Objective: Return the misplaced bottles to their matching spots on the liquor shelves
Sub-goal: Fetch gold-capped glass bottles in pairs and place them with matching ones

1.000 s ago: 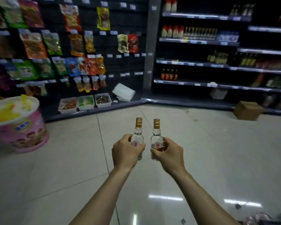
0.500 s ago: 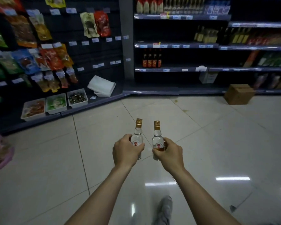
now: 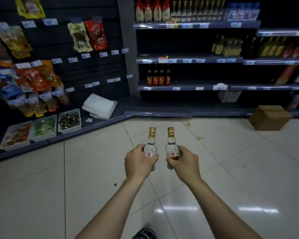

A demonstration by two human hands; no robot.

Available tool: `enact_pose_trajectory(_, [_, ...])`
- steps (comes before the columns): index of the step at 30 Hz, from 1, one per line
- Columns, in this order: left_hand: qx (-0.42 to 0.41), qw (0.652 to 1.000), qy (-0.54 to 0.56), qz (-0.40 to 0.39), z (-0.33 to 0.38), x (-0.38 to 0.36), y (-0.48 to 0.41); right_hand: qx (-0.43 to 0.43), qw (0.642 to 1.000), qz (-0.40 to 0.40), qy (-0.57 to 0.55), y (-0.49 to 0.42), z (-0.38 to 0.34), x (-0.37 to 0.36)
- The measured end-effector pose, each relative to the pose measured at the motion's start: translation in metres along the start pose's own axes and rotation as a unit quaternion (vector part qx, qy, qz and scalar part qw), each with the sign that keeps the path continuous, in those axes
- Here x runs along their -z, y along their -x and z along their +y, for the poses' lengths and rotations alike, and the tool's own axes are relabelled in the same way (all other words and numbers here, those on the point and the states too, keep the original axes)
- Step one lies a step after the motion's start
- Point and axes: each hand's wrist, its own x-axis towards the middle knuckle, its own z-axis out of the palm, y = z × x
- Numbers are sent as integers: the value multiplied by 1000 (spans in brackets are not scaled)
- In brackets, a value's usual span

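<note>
Pale glossy floor tiles [image 3: 231, 169] carry a brown cardboard box [image 3: 269, 118] just before the liquor shelves [image 3: 188, 87]. One shelf holds four dark bottles [image 3: 158, 75]; the top shelf holds a row of red-topped bottles [image 3: 152, 12]. White trays [image 3: 43, 127] sit on the left ledge.

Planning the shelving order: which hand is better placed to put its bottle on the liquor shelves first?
Right hand, marginally: its bottle is on the side of the liquor shelves, ahead and rightward.
</note>
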Motion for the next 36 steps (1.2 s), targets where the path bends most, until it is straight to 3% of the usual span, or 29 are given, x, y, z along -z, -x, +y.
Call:
enact_pose_trajectory(17, [-4, 1000, 26, -15, 144, -224, -362, -5, 999, 33, -3, -436, 37, 39])
enact_pose_trajectory(28, [-23, 999, 29, -12, 245, -360, -538, 31, 999, 23, -18, -677, 76, 109])
enact_pose_trajectory(36, [-20, 998, 43, 31, 358, -440, -667, 57, 998, 8, -30, -863, 78, 175])
